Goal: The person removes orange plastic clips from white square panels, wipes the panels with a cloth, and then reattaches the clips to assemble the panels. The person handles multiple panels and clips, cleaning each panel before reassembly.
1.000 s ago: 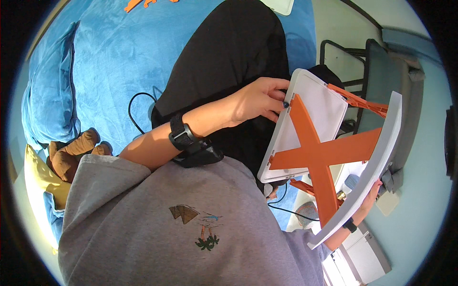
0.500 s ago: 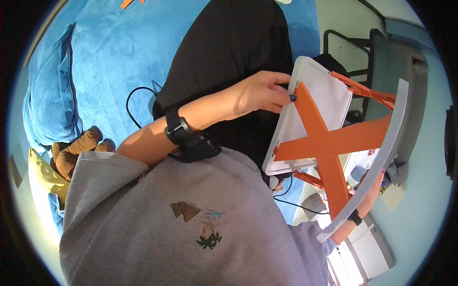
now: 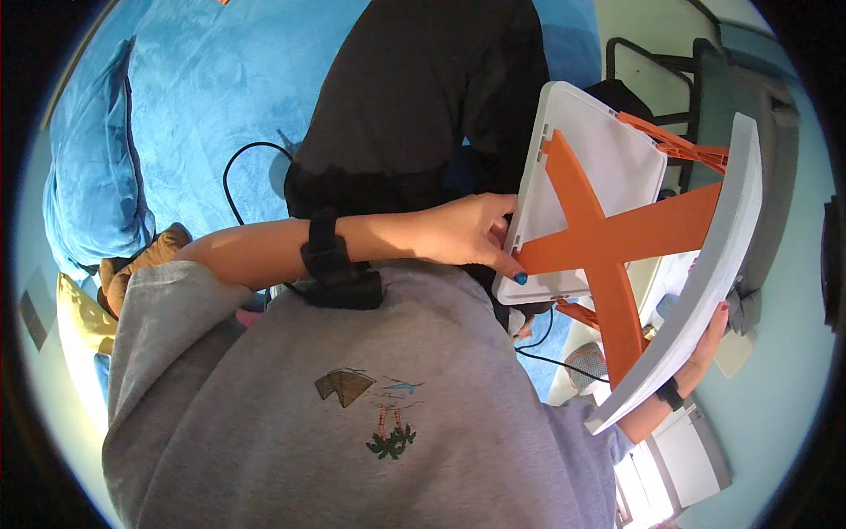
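Note:
A small white plastic stand with orange crossed legs (image 3: 604, 238) is held on its side above my lap, to the right. Its one white panel (image 3: 617, 167) faces left, its other white panel (image 3: 736, 220) stands at the right, and the orange X spans between them. My left hand (image 3: 480, 234) is closed on the edge of the left panel, thumb by the end of the lower orange leg. Behind the right panel my right hand (image 3: 705, 344) holds its outer face; a fingertip shows past the edge, and the rest of those fingers is mostly hidden.
I sit on a bed with a blue blanket (image 3: 211, 88). A blue pillow (image 3: 97, 167), a brown plush thing (image 3: 145, 256) and a yellow cushion (image 3: 84, 317) lie at the left. A black cable (image 3: 227, 181) runs near my leg. A dark metal frame (image 3: 656, 57) stands at upper right.
My left hand has slid down the panel's edge from the upper orange leg's end to the lower one. The stand has tilted a little, and my right hand has shifted slightly right along its panel.

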`<state>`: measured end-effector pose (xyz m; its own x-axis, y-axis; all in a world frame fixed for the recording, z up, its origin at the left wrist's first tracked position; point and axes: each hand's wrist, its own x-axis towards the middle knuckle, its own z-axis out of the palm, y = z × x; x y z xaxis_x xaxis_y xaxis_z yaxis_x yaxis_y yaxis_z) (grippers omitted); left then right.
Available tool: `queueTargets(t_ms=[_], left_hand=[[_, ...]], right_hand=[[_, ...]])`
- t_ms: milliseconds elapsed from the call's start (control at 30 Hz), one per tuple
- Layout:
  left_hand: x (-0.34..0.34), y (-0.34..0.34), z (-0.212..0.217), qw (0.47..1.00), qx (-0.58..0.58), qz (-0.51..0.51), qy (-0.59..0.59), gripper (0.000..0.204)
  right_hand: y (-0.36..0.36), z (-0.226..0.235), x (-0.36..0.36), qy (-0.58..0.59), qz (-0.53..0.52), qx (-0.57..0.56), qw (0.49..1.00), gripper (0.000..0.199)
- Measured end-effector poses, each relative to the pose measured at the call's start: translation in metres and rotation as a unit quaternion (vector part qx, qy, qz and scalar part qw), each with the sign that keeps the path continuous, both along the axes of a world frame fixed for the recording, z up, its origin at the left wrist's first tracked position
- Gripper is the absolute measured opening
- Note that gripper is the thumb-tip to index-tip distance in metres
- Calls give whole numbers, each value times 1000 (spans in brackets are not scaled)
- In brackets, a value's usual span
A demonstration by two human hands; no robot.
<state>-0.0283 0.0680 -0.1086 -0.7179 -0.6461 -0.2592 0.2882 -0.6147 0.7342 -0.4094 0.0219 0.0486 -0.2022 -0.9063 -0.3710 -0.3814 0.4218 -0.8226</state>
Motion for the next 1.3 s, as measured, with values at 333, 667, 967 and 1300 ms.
queueTargets(t_ms=[333,667,967,1300], left_hand=[[-3,5,6,997,-49,-1,-66,65],[-2,4,12,997,-43,35,-59,61],[0,3,15,996,-1,21,-92,55],[-1,-23,38,954,275,116,-3,33]], right_hand=[[1,-1,-1,124,-53,-12,991,44],[0,-2,-11,81,-50,-12,995,44],[5,5,2,105,-32,-13,994,48],[0,6,-21,71,-25,4,997,42]])
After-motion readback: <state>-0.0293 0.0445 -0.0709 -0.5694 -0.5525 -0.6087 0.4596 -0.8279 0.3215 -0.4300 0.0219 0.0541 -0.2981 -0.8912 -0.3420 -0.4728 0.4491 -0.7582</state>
